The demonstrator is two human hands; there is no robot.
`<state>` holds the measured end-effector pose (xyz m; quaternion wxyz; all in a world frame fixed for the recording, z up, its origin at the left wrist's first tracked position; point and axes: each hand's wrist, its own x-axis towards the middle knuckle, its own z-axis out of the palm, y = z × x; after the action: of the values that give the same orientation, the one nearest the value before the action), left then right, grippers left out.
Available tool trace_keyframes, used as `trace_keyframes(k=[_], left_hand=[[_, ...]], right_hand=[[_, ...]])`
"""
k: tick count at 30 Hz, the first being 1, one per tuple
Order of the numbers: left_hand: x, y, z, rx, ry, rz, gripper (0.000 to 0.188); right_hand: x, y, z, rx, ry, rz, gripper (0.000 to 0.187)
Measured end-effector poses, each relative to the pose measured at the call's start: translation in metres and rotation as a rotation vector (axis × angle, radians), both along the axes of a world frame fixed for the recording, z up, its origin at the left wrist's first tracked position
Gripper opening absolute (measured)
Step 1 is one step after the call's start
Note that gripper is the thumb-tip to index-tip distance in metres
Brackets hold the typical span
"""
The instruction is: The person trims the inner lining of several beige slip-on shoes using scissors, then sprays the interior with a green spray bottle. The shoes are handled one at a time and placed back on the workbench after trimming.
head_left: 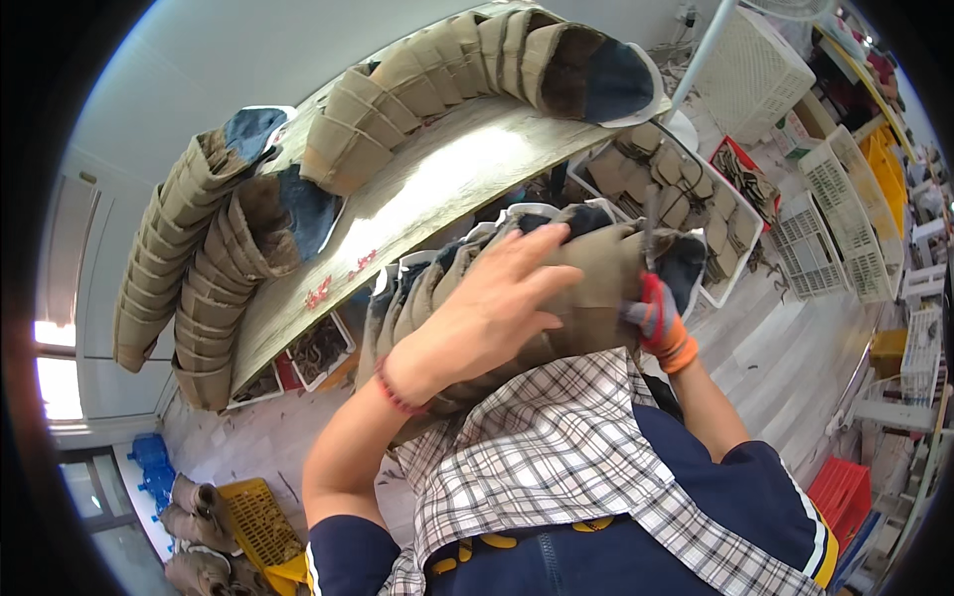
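While left fingers [550,283] spread, tan uppers [602,273] beneath, gloved right fingers [653,295] alongside

a checked apron [537,447] covers the navy shirt [616,566] (sleeves [775,487] striped yellow-white).

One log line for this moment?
left hand: spread on tan nested stack; right hand: gloved, at stack's right end; bench: similar stacks

1. A yellow basket [248,502] at lower left, just beside brown shoes [199,512].
2. A blue plastic container [151,462] near those shoes.
3. A red crate [842,492] at lower right.
4. A white crate [752,74] at upper right, near a pale pole [707,52].
5. Pale crate [845,214] beside a yellow bin [882,164].
6. Grey plank floor [765,348].
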<state>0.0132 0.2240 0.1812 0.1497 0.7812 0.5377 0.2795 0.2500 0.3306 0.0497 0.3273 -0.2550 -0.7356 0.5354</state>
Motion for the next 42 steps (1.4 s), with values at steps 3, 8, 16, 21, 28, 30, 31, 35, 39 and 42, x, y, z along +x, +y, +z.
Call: trace_keyframes(k=[3, 8, 16, 21, 28, 30, 31, 35, 39, 42], left_hand=[[-0.032, -0.068, -0.005, 0.172, -0.197, 0.564, 0.024], [-0.052, -0.244, -0.106, 0.244, -0.673, 1.498, 0.015], [-0.025, -0.227, -0.122, 0.000, -1.617, 0.985, 0.053], [-0.071, -0.220, -0.113, -0.231, -1.720, 0.723, 0.066], [-0.092, -0.230, -0.155, -0.245, -1.819, 0.655, 0.065], [-0.093, -0.236, -0.165, -0.211, -1.852, 0.666, 0.066], [-0.092, -0.236, -0.166, -0.206, -1.860, 0.697, 0.066], [-0.062, -0.223, -0.143, -0.128, -1.970, 0.706, 0.070], [-0.036, -0.240, -0.154, -0.054, -2.053, 0.645, 0.077], [-0.041, -0.247, -0.167, -0.184, -1.966, 0.757, 0.072]], right_hand=[[0.022, 0.001, -0.056, -0.428, 0.276, 0.146, 0.038], [0.027, 0.013, -0.060, 0.437, -0.182, 0.038, 0.036], [-0.030, 0.002, 0.037, -0.615, -0.051, 0.144, 0.046], [-0.057, 0.025, 0.093, -0.760, -0.171, 0.446, 0.050], [-0.073, 0.013, 0.029, -1.011, -0.007, 0.377, 0.044], [-0.074, -0.010, 0.022, -0.952, 0.061, 0.253, 0.041], [-0.073, -0.018, 0.020, -0.961, 0.095, 0.255, 0.041], [-0.058, -0.026, 0.015, -1.002, 0.189, 0.248, 0.045], [-0.061, -0.032, 0.034, -1.254, 0.410, 0.402, 0.061], [-0.064, -0.033, 0.001, -0.957, 0.302, 0.229, 0.051]])
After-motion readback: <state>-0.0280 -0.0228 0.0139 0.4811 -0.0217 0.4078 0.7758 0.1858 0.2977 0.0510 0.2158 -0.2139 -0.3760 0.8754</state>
